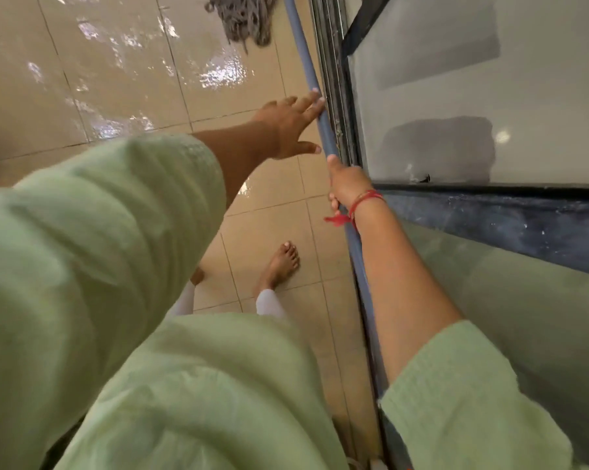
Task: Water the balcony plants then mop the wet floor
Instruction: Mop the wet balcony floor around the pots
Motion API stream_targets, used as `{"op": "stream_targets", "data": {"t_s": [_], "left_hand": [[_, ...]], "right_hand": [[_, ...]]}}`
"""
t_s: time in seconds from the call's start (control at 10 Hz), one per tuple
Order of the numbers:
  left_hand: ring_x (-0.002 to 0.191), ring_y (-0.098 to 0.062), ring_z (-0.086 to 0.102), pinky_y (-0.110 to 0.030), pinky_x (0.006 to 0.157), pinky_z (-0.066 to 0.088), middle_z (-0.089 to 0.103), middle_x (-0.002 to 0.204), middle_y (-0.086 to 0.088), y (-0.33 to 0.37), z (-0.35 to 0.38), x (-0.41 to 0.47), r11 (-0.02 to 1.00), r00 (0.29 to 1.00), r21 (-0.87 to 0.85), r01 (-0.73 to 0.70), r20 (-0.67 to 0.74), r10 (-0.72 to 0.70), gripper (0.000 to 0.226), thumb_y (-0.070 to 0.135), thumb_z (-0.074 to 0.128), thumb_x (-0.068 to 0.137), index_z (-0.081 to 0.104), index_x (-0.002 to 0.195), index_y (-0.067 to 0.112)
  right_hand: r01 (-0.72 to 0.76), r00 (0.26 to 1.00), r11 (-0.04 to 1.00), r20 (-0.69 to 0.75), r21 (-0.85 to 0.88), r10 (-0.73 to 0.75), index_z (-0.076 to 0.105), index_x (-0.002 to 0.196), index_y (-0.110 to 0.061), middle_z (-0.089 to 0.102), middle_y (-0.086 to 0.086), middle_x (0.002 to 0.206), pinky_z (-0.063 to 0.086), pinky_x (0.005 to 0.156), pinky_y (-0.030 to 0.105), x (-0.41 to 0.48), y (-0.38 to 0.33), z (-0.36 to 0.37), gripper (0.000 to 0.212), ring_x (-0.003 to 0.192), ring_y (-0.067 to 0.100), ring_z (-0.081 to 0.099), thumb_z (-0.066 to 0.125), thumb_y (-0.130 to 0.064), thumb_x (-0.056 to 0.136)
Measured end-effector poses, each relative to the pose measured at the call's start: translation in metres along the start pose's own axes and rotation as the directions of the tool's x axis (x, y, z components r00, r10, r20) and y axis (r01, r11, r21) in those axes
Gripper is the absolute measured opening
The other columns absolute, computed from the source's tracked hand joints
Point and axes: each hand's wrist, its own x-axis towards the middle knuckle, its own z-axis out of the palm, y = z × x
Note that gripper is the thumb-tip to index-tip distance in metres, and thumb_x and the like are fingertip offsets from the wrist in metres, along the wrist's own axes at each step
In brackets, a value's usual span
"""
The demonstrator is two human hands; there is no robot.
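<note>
2 hands at the mop handle (306,66), which runs right alongside the glass door (489,96). Right hand (349,186) is wrapped around it. Left hand (291,127) is just above, fingers straight, tips touching it. Mop head (243,18) sits further up on the wet, shiny floor (116,79).

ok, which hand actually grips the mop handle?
The right hand, red thread at its wrist, curls round the mop handle. The left hand, farther along, only touches it with straight fingers.
</note>
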Motion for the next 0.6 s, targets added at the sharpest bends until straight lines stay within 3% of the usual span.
{"op": "stream_targets", "data": {"t_s": [0.1,0.2,0.3,0.4,0.5,0.6], "left_hand": [[0.145,-0.032,0.014,-0.050,0.114,0.021,-0.002,0.160,-0.006,0.027,0.011,-0.001,0.998,0.998,-0.004,-0.061,0.026,0.061,0.087,0.067,0.038,0.088,-0.002,0.152,0.023],[0.147,-0.030,0.003,-0.054,0.116,0.008,-0.006,0.160,-0.007,0.054,0.032,-0.023,0.981,0.978,0.034,-0.193,0.093,0.189,0.081,0.068,0.032,0.089,-0.002,0.152,0.029],[0.147,-0.028,-0.003,-0.057,0.114,0.003,-0.008,0.160,-0.008,0.096,0.069,-0.062,0.940,0.921,0.013,-0.340,0.204,0.331,0.081,0.071,0.029,0.087,-0.001,0.151,0.032],[0.147,-0.031,-0.004,-0.064,0.113,0.004,-0.007,0.160,-0.006,0.142,0.104,-0.111,0.907,0.861,-0.058,-0.418,0.292,0.416,0.082,0.078,0.024,0.082,-0.005,0.149,0.039],[0.146,-0.030,-0.007,-0.061,0.111,-0.003,-0.005,0.160,-0.008,0.180,0.123,-0.155,0.854,0.778,-0.142,-0.501,0.358,0.516,0.078,0.073,0.027,0.086,-0.001,0.150,0.037],[0.147,-0.029,-0.005,-0.060,0.112,-0.003,0.005,0.158,-0.007,0.203,0.130,-0.180,0.776,0.687,-0.242,-0.583,0.364,0.629,0.072,0.067,0.033,0.090,0.008,0.149,0.036]], "right_hand": [[0.020,0.999,0.993,-0.047,-0.119,-0.025,0.055,0.083,-0.009,0.051,0.013,0.071,0.033,0.049,0.027,-0.007,0.034,-0.019,0.056,0.058,0.021,0.048,0.029,-0.057,0.093],[-0.011,1.000,0.998,-0.015,-0.057,0.010,0.045,0.059,-0.019,0.043,0.002,0.049,0.030,0.044,0.026,-0.055,0.100,-0.023,0.054,0.043,0.020,0.041,0.034,-0.063,0.089],[-0.088,0.996,0.995,0.001,-0.048,0.089,0.042,0.054,-0.018,0.039,-0.005,0.044,0.029,0.047,0.026,-0.120,0.160,-0.024,0.068,0.043,0.019,0.037,0.033,-0.082,0.073],[-0.241,0.970,0.968,0.025,-0.074,0.243,0.042,0.054,-0.017,0.040,-0.003,0.037,0.028,0.047,0.025,-0.185,0.220,-0.030,0.072,0.038,0.011,0.037,0.028,-0.088,0.057],[-0.381,0.925,0.924,0.001,-0.033,0.381,0.054,0.056,-0.015,0.045,0.000,0.034,0.032,0.046,0.026,-0.240,0.259,-0.025,0.093,0.031,0.009,0.040,0.026,-0.101,0.036],[-0.483,0.867,0.876,0.136,-0.009,0.479,0.057,0.056,-0.015,0.045,0.002,0.034,0.033,0.045,0.025,-0.316,0.377,-0.012,0.091,0.030,0.011,0.041,0.030,-0.101,0.039]]}}
